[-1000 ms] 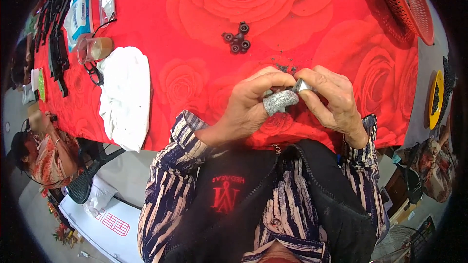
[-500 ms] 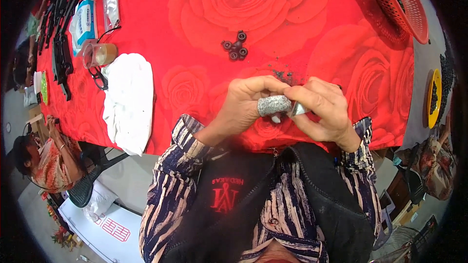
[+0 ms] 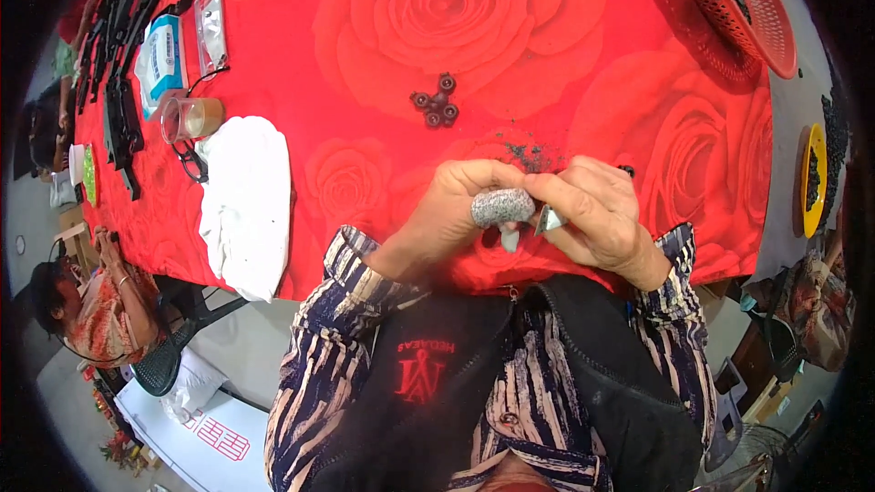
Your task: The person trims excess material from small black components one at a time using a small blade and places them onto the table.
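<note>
My left hand is closed near the table's front edge, its fingertips meeting those of my right hand. A grey speckled wrap covers one of its fingers, and a small white piece shows just below. Whatever the left fingers pinch is hidden. My right hand is closed on a small flat metal blade, held close beside the grey wrap. Beyond the hands lie dark crumbs and a dark part with several round lobes.
A white cloth, a plastic cup and a wipes packet lie left. Long black strips fill the far left. A red basket and yellow plate hold dark bits at right. Another person sits left.
Both hands have shifted slightly down in the picture. The grey-wrapped finger has turned, and the white piece shows more below it. The blade remains in my right hand.
</note>
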Available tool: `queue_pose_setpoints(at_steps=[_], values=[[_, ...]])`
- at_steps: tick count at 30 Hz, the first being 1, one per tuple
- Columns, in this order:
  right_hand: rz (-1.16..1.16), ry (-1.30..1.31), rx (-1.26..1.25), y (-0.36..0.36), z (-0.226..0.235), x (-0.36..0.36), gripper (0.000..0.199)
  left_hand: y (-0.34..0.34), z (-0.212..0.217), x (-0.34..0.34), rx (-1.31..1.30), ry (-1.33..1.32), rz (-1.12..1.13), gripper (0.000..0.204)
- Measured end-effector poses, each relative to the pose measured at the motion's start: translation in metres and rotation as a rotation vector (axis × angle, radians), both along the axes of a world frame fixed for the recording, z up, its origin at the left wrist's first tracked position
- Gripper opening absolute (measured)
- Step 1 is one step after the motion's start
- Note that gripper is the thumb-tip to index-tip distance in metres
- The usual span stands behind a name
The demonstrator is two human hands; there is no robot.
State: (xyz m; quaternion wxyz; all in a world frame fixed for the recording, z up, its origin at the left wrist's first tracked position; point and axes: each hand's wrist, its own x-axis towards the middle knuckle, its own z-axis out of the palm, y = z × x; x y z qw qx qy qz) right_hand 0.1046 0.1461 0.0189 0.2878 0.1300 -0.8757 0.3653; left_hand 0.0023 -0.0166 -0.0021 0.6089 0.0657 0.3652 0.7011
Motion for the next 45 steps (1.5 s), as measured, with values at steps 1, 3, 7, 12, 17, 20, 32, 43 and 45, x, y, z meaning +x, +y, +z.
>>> queue_pose_setpoints(at_steps=[1, 3, 7, 12, 17, 20, 32, 43, 45], values=[[0.04, -0.035, -0.048, 0.0, 0.001, 0.0, 0.042, 0.0, 0.0, -0.001, 0.004, 0.007, -0.001, 0.013], [0.075, -0.066, -0.088, 0.001, 0.002, -0.002, 0.034, 0.001, 0.0, -0.003, 0.059, 0.002, -0.094, 0.012], [0.066, -0.008, -0.094, -0.001, 0.0, 0.0, 0.03, -0.001, 0.011, -0.005, -0.106, 0.016, -0.087, 0.009], [-0.032, -0.052, -0.008, 0.011, 0.001, 0.007, 0.022, 0.001, 0.004, -0.01, 0.049, 0.704, 0.248, 0.017], [-0.344, -0.263, -0.027, 0.041, 0.011, 0.037, 0.019, -0.002, 0.004, -0.042, -0.181, 1.381, 0.745, 0.027], [-0.382, -0.402, -0.025, 0.052, 0.01, 0.053, 0.021, -0.004, 0.008, -0.057, -0.368, 1.528, 0.77, 0.028], [-0.373, -0.42, 0.105, 0.046, -0.001, 0.05, 0.029, 0.002, 0.002, -0.063, -0.528, 1.758, 0.844, 0.021], [0.045, -0.123, 0.242, 0.004, 0.026, -0.009, 0.038, -0.003, 0.012, -0.018, 0.032, 0.195, -0.006, 0.02], [0.1, -0.112, 0.286, 0.002, 0.024, -0.012, 0.037, -0.005, 0.012, -0.025, -0.108, 0.182, -0.172, 0.019]])
